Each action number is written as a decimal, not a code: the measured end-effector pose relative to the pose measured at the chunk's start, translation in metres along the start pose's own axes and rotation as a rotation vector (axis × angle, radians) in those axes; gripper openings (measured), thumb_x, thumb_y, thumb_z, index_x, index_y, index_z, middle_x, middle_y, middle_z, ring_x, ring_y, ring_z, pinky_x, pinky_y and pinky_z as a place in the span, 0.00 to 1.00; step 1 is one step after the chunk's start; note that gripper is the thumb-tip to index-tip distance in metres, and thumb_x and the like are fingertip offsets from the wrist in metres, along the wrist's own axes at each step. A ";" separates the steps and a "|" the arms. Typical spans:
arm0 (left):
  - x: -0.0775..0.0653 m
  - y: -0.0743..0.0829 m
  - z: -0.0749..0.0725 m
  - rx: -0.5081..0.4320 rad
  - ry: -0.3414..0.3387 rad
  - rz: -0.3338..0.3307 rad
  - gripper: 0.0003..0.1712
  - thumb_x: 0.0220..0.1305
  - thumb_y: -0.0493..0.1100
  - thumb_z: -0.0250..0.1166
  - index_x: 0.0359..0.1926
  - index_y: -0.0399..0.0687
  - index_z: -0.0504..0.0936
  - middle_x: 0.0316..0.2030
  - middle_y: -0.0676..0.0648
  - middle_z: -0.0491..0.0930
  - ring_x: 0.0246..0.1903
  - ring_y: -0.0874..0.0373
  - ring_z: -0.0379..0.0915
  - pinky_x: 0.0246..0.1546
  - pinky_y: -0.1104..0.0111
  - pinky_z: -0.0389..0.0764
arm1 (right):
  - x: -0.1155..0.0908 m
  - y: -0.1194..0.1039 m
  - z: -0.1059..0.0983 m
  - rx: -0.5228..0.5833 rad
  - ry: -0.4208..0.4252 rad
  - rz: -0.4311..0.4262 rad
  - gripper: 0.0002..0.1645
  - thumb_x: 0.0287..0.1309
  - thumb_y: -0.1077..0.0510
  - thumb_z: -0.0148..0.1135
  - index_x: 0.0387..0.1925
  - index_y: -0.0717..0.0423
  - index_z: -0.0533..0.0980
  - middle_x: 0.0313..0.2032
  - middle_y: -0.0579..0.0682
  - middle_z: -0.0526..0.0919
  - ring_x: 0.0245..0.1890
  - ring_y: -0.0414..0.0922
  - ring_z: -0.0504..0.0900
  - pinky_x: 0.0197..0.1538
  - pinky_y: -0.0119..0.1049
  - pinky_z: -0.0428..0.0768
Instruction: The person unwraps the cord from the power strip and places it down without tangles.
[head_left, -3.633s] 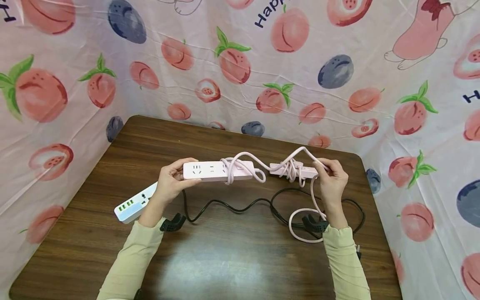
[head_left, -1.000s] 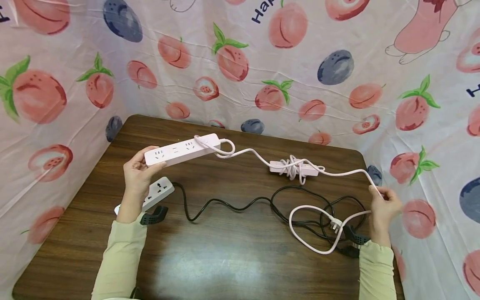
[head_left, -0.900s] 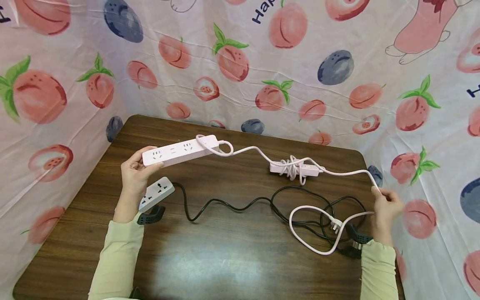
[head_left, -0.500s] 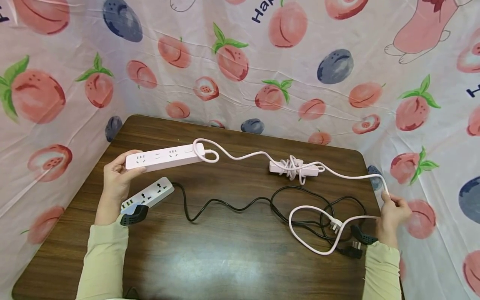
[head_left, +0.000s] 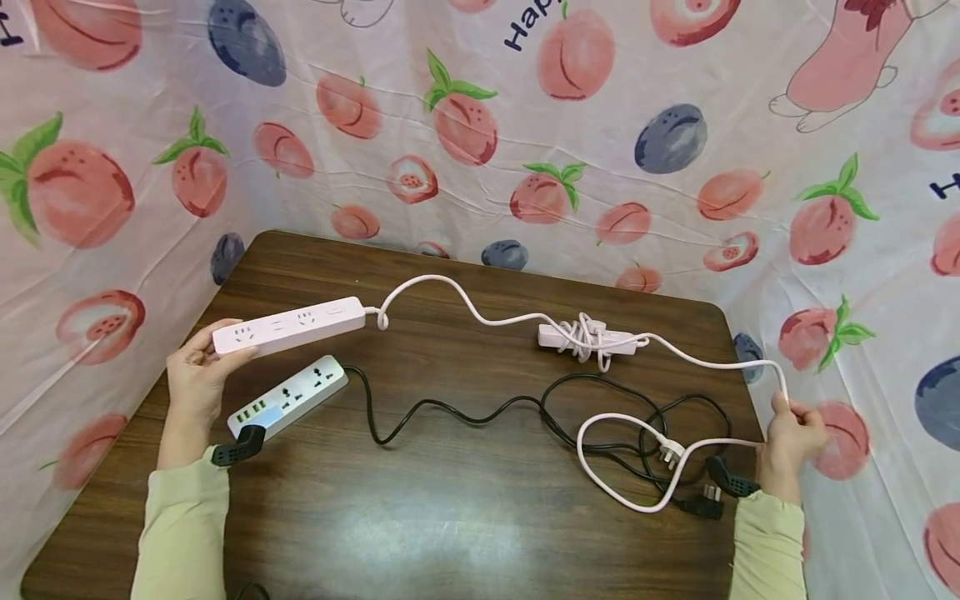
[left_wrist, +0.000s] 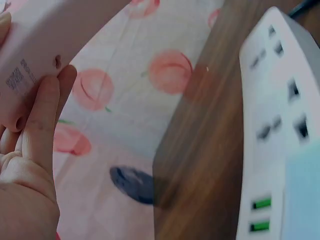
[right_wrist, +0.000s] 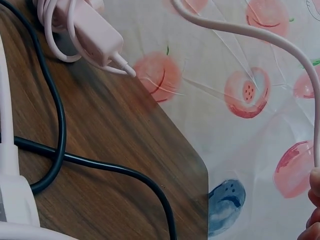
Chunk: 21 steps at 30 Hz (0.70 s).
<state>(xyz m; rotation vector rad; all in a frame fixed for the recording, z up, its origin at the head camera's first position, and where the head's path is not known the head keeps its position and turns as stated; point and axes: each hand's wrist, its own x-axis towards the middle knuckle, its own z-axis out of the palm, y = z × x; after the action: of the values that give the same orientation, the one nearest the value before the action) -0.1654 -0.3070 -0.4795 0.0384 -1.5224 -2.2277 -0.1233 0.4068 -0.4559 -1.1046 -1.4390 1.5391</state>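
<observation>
A pink power strip (head_left: 288, 327) is held up over the left of the table, its left end gripped between thumb and fingers by my left hand (head_left: 197, 375). In the left wrist view the underside of this power strip (left_wrist: 60, 35) shows a printed code and a screw hole, with fingers against it. Its pink cord (head_left: 497, 322) leaves the right end with a small kink and runs in waves to the right. Near the right table edge my right hand (head_left: 791, 440) pinches that cord. The cord's lower part loops on the table to a white three-pin plug (head_left: 672, 452).
A white power strip (head_left: 330, 377) with green USB ports lies below my left hand. Its black cord (head_left: 465, 417) snakes right to a black plug (head_left: 705, 503). Another pink power strip (head_left: 553, 337), wrapped in cord, lies at the back right. Fruit-print cloth surrounds the table (head_left: 420, 533).
My left hand has drawn the pink power strip left and slightly down. The cord loop round its body has slipped off, and the cord is stretched longer. My right hand has shifted right.
</observation>
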 end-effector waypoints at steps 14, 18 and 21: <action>-0.009 -0.015 -0.036 0.068 0.299 -0.097 0.26 0.40 0.14 0.66 0.44 0.27 0.79 0.30 0.48 0.83 0.28 0.62 0.78 0.28 0.80 0.78 | -0.014 0.011 -0.003 -0.287 -0.233 -0.150 0.19 0.49 0.66 0.67 0.13 0.42 0.75 0.13 0.34 0.68 0.19 0.34 0.63 0.21 0.23 0.60; -0.010 -0.020 -0.043 0.093 0.336 -0.130 0.26 0.39 0.15 0.68 0.45 0.29 0.80 0.31 0.48 0.83 0.29 0.62 0.77 0.29 0.80 0.77 | -0.018 0.013 -0.002 -0.380 -0.296 -0.214 0.18 0.49 0.65 0.68 0.14 0.41 0.75 0.11 0.32 0.68 0.17 0.32 0.62 0.18 0.23 0.59; -0.011 -0.023 -0.048 0.110 0.361 -0.146 0.26 0.39 0.16 0.69 0.44 0.30 0.80 0.31 0.49 0.83 0.29 0.62 0.77 0.28 0.80 0.77 | -0.020 0.014 -0.003 -0.419 -0.346 -0.246 0.14 0.49 0.66 0.68 0.16 0.47 0.77 0.11 0.31 0.69 0.16 0.32 0.63 0.18 0.23 0.60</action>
<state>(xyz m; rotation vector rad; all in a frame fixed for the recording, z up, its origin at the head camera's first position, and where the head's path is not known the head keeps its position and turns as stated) -0.1510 -0.3385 -0.5218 0.5701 -1.4734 -2.0976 -0.1125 0.3881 -0.4681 -0.8702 -2.1205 1.3283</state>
